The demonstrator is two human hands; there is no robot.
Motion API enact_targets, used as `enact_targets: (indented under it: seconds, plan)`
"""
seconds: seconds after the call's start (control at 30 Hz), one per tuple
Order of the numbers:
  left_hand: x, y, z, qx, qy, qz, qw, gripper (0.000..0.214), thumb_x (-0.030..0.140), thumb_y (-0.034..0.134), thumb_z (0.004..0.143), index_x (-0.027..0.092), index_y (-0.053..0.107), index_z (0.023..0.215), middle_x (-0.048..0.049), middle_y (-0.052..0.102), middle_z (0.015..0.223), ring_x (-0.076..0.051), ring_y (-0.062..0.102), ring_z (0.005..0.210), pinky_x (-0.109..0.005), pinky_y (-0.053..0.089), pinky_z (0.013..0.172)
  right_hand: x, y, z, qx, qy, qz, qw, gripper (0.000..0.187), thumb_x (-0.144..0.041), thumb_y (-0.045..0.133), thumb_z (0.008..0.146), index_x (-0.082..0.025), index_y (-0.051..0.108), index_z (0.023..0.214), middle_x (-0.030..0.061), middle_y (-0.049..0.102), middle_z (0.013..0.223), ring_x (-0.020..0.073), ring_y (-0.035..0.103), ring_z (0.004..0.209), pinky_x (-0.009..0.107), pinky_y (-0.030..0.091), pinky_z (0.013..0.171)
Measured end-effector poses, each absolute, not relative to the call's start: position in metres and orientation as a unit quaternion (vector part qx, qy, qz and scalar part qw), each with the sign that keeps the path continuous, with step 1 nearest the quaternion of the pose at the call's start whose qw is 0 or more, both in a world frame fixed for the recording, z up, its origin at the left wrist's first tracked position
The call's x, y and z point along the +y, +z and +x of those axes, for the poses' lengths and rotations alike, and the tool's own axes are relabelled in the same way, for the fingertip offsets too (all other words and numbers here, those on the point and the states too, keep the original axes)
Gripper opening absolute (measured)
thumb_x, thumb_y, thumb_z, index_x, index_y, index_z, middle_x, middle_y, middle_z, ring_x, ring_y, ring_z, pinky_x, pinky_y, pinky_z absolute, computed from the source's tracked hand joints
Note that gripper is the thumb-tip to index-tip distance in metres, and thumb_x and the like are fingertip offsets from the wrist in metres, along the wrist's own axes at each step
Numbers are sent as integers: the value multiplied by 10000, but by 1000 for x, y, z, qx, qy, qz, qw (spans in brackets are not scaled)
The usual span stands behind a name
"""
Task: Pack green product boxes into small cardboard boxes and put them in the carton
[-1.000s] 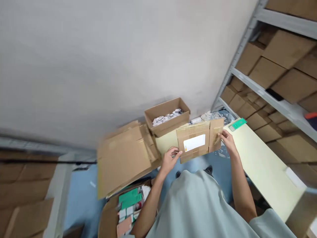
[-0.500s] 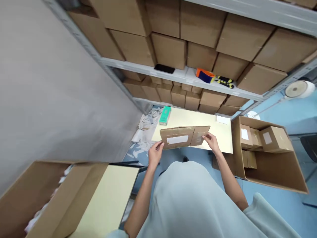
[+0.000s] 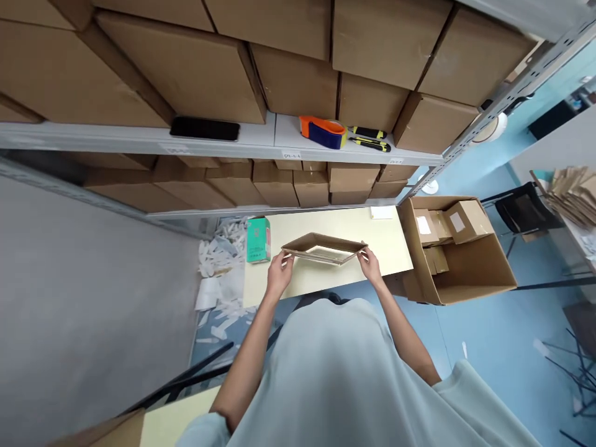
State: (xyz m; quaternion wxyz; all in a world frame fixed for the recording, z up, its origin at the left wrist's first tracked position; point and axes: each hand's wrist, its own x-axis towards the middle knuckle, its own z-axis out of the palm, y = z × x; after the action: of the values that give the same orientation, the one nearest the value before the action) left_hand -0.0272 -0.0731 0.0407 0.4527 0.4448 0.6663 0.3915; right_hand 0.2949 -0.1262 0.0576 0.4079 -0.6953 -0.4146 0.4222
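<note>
A small cardboard box (image 3: 321, 239), partly opened into a flattened tube with a gap through its middle, hangs over the pale yellow table (image 3: 298, 282). My left hand (image 3: 280, 273) is closed on its left end. At the right end my right hand (image 3: 369, 263) pinches the cardboard between thumb and fingers. Left of the box stands a green carton (image 3: 258, 239) on the table. A white paper slip (image 3: 382, 213) lies by the table's back right corner.
Shelves of brown boxes (image 3: 288, 74) rise behind the table. A phone (image 3: 205, 128), an orange-and-blue tape roll (image 3: 323, 131) and yellow-black cutters (image 3: 370, 144) rest on a shelf edge. At right a large carton (image 3: 479, 273) holds smaller boxes. Paper scraps (image 3: 223, 248) litter the floor left.
The flat cardboard has been spread into an open tube and tilted, so its inside shows. Both hands still hold its ends. My view has turned to the right.
</note>
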Motion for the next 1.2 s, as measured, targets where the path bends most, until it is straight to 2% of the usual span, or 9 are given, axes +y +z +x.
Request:
enact_targets:
  seconds: [0.13,0.27,0.4,0.57,0.7,0.83,0.97,1.07,1.2]
  plan:
    - [-62,39,-36,628,391,444,506,309,319,767,927,202,804,1210,-161,774,1352,-269,774,1155,-389,631,1064,-112,62,277,-402,445,-707,375,875,-759,631,978,-188,628,1642,200,734,1533,318,761,1315,507,625,1148]
    - [-59,50,-45,591,404,447,536,434,342,824,892,215,795,1306,-157,777,1411,-282,774,1202,-408,643,1079,-104,70,262,-351,456,-718,392,878,-794,625,993,-225,619,1661,158,719,1572,308,778,1292,499,635,1141]
    - [-51,68,-49,580,400,494,510,403,456,805,929,210,792,1248,-158,804,1330,-306,781,1171,-426,659,1031,-107,82,248,-339,422,-750,381,909,-738,779,912,-188,640,1622,201,710,1567,323,778,1287,457,648,1094]
    - [-34,84,-45,599,347,574,437,253,460,803,914,226,791,1010,-112,805,1097,-267,765,883,-383,651,857,-118,99,236,-387,334,-801,312,654,-623,733,986,-188,751,1474,162,792,1298,290,811,1004,428,661,946]
    - [-27,90,-44,607,329,599,404,79,317,759,906,248,795,915,-74,805,997,-255,743,806,-375,619,854,-118,113,229,-437,288,-806,276,472,-477,666,1050,-234,810,1428,123,780,1219,262,774,909,416,633,952]
    - [-31,96,-54,614,322,615,375,63,292,761,910,251,808,917,-73,806,995,-270,747,828,-367,586,848,-103,117,221,-476,276,-794,259,435,-386,648,1075,-264,809,1460,112,749,1228,252,742,880,408,606,962]
    - [-40,100,-60,605,297,622,397,111,344,769,949,251,821,979,-84,803,1052,-260,728,813,-355,577,833,-85,111,211,-510,287,-777,230,413,-326,664,1080,-276,801,1467,106,736,1262,241,738,897,387,591,966]
    - [-42,100,-58,570,283,618,462,160,381,812,949,268,844,1058,-95,814,1135,-280,750,918,-351,589,924,-79,107,208,-536,314,-757,204,359,-341,665,1100,-291,815,1421,109,752,1344,259,757,1033,389,583,1025]
    - [-39,95,-54,544,285,568,548,447,328,1028,746,270,857,1155,-109,814,1271,-339,751,1200,-340,574,1075,-83,108,212,-569,369,-707,199,449,-530,759,1073,-248,809,1418,147,765,1407,327,725,1296,452,554,1164]
